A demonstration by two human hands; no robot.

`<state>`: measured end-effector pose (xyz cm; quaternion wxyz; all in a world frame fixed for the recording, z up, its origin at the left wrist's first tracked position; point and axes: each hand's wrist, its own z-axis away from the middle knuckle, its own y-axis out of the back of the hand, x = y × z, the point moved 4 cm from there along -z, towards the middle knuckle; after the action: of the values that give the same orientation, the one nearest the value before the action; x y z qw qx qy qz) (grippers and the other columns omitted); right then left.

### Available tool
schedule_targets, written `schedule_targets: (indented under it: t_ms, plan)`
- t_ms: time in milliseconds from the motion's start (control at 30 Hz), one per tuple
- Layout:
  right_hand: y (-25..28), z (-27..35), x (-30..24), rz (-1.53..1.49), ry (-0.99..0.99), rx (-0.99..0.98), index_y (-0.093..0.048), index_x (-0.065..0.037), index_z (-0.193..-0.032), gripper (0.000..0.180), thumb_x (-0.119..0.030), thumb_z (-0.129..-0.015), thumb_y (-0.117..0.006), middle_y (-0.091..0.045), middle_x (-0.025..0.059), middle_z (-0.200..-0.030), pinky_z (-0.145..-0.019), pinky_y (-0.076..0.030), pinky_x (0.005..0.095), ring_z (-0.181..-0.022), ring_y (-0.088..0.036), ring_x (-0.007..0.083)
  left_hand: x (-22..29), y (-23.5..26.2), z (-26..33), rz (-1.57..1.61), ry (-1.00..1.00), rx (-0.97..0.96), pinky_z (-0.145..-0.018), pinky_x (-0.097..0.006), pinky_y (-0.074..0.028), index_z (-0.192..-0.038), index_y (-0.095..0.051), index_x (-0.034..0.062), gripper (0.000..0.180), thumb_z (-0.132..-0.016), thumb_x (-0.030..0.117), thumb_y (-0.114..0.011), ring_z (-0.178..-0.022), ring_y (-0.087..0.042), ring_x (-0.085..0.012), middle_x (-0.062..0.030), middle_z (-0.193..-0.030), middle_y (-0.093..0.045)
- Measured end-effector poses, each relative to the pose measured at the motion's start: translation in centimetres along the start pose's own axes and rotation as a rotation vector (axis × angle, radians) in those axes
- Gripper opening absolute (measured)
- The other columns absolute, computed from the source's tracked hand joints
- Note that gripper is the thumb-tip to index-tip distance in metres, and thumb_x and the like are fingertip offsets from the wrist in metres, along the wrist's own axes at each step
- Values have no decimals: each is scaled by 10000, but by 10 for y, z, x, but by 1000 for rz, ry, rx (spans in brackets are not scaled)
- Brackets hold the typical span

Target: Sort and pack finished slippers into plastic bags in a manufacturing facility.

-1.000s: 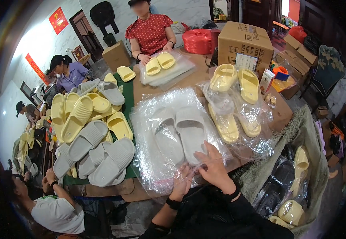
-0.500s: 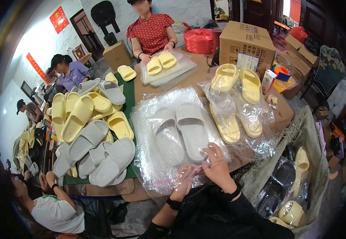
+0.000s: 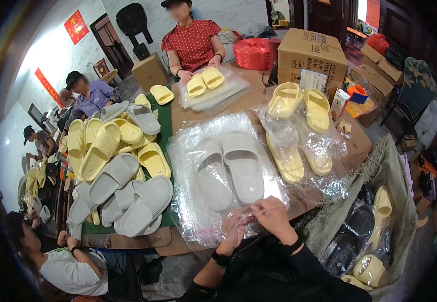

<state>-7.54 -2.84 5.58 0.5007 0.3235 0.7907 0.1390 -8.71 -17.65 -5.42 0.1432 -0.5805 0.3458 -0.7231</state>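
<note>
A pair of grey slide sandals (image 3: 246,176) lies side by side in a clear plastic bag (image 3: 190,211), on a stack of similar bags at the table's near middle. My left hand (image 3: 232,232) is at the bag's near edge, its fingers partly behind the film and closed on it. Just to its right, my right hand (image 3: 272,217) pinches the same edge with its fingertips. The film between both hands is gathered and crinkled, with a pinkish strip along it. Both hands are just below the heels of the sandals.
Loose yellow and grey slides (image 3: 112,173) are heaped on a green mat at left. Bagged yellow slides (image 3: 291,161) lie at right, before a cardboard box (image 3: 311,58). A woven sack (image 3: 379,171) with bagged slides stands at lower right. Across the table, a person (image 3: 193,48) handles yellow slides.
My right hand has drawn back from the right sandal's heel to the bag's near edge, and its fingers have closed on the film. My left hand stays at that edge.
</note>
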Motion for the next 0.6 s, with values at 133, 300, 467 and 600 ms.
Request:
schedule_targets:
  t_ms: [133, 300, 467, 600]
  plan:
    - [-4, 3, 5, 37, -68, -54, -679, -62, -815, 172, -228, -826, -636, -663, 119, -774, -695, -478, 408, -773, -598, 316, 2, -3, 0, -19, -2, -21, -977, -401, -457, -1224, -483, -72, 494, -990, 360, -429, -1113, -569, -281, -199, -1235, -558]
    - [-6, 3, 6, 31, -44, -54, -651, -51, -833, 176, -224, -843, -618, -648, 123, -781, -698, -475, 420, -782, -593, 328, -3, 4, -1, 55, 17, 20, -963, -427, -466, -1069, -510, -12, 292, -963, 258, -476, -1112, -562, -302, -228, -1238, -544]
    - [-6, 3, 4, 5, -57, -50, -623, -38, -850, 176, -212, -856, -602, -636, 134, -812, -706, -470, 432, -800, -585, 345, 3, -5, 0, -24, -27, -41, -962, -442, -465, -1141, -510, -11, 424, -997, 374, -408, -1146, -546, -308, -219, -1273, -524]
    - [-7, 3, 7, -3, -68, -72, -625, -36, -858, 172, -205, -863, -592, -637, 143, -841, -716, -469, 431, -811, -584, 351, 10, -15, 1, 121, 31, 67, -949, -425, -473, -890, -514, 22, 105, -928, 120, -507, -1098, -566, -303, -245, -1221, -550]
